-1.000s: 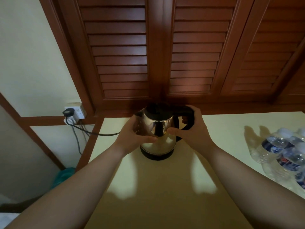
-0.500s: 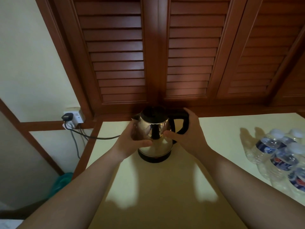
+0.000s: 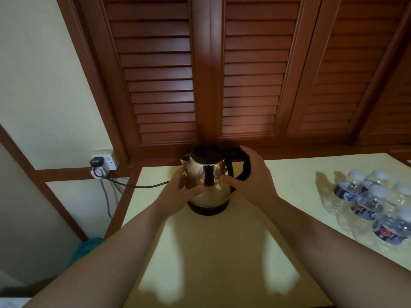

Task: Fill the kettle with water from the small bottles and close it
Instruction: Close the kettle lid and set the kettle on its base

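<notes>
The shiny silver metal kettle (image 3: 205,183) with its black lid stood on its round black base at the back of the pale yellow surface (image 3: 209,252), close to the brown wooden shutters (image 3: 222,70). In the last second it had hardly moved; it stayed on its base and its lid stayed shut. Your left hand (image 3: 178,194) kept its hold on the shiny side under the spout. Your right hand (image 3: 250,176) kept its thumb on the kettle's front, and its fingers stayed curled round the curved black handle (image 3: 243,165). You had looked down a bit more, so more of the small clear plastic water bottles (image 3: 373,207) with blue labels showed, well off to your right. No water had gone in yet, I think. The lid had to open first. The black cord (image 3: 138,185) ran from behind the kettle to the white wall plug (image 3: 103,162).
</notes>
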A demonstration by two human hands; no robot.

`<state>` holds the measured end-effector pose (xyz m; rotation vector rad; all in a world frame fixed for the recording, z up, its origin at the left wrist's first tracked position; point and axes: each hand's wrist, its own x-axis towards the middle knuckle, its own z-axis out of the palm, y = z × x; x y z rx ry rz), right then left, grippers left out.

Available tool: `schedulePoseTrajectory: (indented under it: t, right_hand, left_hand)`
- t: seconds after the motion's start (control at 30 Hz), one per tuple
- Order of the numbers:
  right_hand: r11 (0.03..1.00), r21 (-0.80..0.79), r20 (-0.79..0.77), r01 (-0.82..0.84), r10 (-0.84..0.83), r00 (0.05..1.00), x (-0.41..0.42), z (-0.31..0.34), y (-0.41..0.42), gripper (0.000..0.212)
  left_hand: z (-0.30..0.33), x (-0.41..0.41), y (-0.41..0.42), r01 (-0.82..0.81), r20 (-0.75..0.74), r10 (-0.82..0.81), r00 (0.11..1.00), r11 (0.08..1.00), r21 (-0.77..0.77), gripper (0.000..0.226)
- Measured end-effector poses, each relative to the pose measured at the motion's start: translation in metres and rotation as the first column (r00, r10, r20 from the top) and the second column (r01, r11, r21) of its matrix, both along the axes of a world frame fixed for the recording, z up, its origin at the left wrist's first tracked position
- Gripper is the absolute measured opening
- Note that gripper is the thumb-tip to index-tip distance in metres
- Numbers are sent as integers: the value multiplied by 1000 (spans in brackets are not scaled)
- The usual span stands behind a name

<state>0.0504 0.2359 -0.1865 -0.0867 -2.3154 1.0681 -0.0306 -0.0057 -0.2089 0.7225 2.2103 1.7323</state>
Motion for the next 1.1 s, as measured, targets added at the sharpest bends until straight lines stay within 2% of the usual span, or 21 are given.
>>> schedulePoseTrajectory:
  t: [0.33, 0.6, 0.7, 0.83, 0.87, 0.97, 1.03, 1.1]
  right_hand:
    - [1000, 7, 88, -26, 25, 996, 5, 6, 2, 104]
    - [981, 190, 222, -47, 3, 975, 11, 15, 7, 95]
    - [986, 154, 245, -61, 21, 969, 14, 20, 5, 100]
    - [995, -37, 286, -97, 104, 953, 28, 6, 6, 128]
    - [995, -38, 346, -87, 95, 933, 34, -2, 7, 134]
    - [999, 21, 463, -47, 32, 886, 49, -22, 7, 134]
    - [1000, 5, 365, 24, -24, 931, 48, -17, 6, 126]
    - [997, 37, 206, 63, -70, 976, 39, -1, 6, 113]
  left_hand:
    - [1, 3, -2, -17, -34, 13, 999, 992, -128, 87]
    - [1, 3, -2, -14, -11, 13, 1000, 990, -140, 90]
    - [1, 3, -3, -27, -12, 25, 1000, 989, -143, 88]
    - [11, 17, -4, -14, -56, 3, 998, 980, -200, 67]
    - [9, 20, -6, -21, -50, 10, 999, 975, -221, 71]
    - [-4, 30, -19, -112, 1, 118, 993, 945, -306, 115]
    - [-13, 31, -26, -137, -14, 140, 990, 937, -322, 124]
    - [-8, 30, -24, -141, -44, 134, 990, 950, -277, 113]
